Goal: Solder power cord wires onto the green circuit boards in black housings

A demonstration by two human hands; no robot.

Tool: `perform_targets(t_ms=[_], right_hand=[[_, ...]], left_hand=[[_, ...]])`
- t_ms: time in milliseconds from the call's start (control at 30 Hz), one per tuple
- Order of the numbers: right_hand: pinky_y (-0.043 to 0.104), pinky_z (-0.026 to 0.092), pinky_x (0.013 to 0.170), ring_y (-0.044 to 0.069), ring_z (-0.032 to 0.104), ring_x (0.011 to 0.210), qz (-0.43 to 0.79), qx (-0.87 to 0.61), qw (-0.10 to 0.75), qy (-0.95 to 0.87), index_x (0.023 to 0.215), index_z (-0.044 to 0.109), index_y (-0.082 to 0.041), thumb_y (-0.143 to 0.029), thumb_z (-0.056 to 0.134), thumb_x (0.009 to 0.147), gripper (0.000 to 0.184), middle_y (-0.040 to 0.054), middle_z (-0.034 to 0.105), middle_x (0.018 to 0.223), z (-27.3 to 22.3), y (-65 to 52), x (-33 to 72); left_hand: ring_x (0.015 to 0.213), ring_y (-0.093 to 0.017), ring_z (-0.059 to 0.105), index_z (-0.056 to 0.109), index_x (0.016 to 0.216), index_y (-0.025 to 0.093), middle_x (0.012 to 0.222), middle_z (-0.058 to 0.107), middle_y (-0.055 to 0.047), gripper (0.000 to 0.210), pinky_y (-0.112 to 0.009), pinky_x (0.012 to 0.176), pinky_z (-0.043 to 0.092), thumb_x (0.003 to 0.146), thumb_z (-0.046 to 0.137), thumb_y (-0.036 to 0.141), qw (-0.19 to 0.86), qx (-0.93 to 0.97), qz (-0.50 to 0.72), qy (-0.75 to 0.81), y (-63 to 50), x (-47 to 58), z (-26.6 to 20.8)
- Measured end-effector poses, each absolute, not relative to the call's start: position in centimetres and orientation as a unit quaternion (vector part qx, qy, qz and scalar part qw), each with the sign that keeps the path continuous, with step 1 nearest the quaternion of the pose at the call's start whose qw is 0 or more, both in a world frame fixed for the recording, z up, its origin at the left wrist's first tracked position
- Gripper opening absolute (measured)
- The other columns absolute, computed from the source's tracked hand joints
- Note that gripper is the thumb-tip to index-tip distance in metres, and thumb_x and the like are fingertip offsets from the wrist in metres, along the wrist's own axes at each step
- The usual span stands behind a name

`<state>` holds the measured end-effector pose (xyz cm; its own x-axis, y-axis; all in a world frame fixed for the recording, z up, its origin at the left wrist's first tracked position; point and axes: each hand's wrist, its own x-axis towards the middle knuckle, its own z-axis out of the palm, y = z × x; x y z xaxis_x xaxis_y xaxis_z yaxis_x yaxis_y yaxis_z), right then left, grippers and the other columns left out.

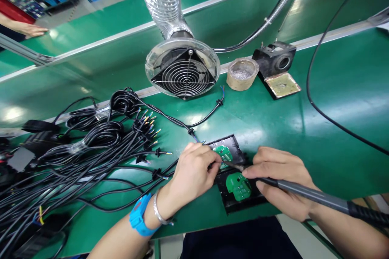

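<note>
A: Where's the soldering iron [316, 198]?
B: In the right hand [282, 178]. The fingers are closed around its handle like a grip on a pen, and its tip points left, at the lower edge of the far circuit board [224, 151]. I can't tell if it touches.
A: And the left hand [196, 170]?
B: Just beside that same board, on its left. The fingers are curled and the thumb is drawn in near the forefinger; what they pinch, if anything, is hidden.
A: What do the boards sit in?
B: The far one lies in a black case [235, 142]. The near circuit board [238, 187] lies in another black part [224, 202], closer to the person, below the iron's tip. Both are on the green table [343, 101].
A: What's on the left?
B: A big heap of black cables [121, 149], many with bare coloured wire ends. On the left wrist there's a blue band [140, 215] and a silver bracelet [158, 208].
A: Behind the boards?
B: A round fan [187, 73] on a silver hose [165, 0]. To its right stand a tan ring-shaped cup [241, 77] and an iron stand [275, 60] with a yellowish sponge [283, 85].
A: Anyone else?
B: Another person's hand [32, 30] rests at upper left.
</note>
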<state>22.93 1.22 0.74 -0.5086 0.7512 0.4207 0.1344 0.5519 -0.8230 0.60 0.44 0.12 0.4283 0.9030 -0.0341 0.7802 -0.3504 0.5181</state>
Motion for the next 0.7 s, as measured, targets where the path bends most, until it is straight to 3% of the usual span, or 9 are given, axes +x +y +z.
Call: perform_targets(t_ms=[600,700], right_hand=[[0.028,0.031,0.051,0.012,0.038,0.054,0.356,-0.272,0.39,-0.805,0.086,0.064,-0.017,-0.006,0.046,0.073,0.025,0.0012,0.048,0.063,0.42,0.87,22.89],[0.028,0.034,0.05,0.012,0.042,0.054,0.362,-0.275,0.407,-0.792,0.087,0.065,-0.017,-0.006,0.046,0.074,0.025,0.0019,0.051,0.065,0.53,0.82,23.14]], left_hand=[[0.067,-0.014,0.049,0.066,0.08,0.022,0.069,0.058,0.001,0.01,-0.031,0.069,0.033,0.085,0.057,0.019,0.224,0.819,0.133,0.512,0.32,0.61,0.19],[0.067,-0.014,0.05,0.066,0.08,0.022,0.068,0.058,0.001,0.011,-0.031,0.069,0.033,0.085,0.057,0.019,0.223,0.819,0.132,0.512,0.37,0.54,0.25]])
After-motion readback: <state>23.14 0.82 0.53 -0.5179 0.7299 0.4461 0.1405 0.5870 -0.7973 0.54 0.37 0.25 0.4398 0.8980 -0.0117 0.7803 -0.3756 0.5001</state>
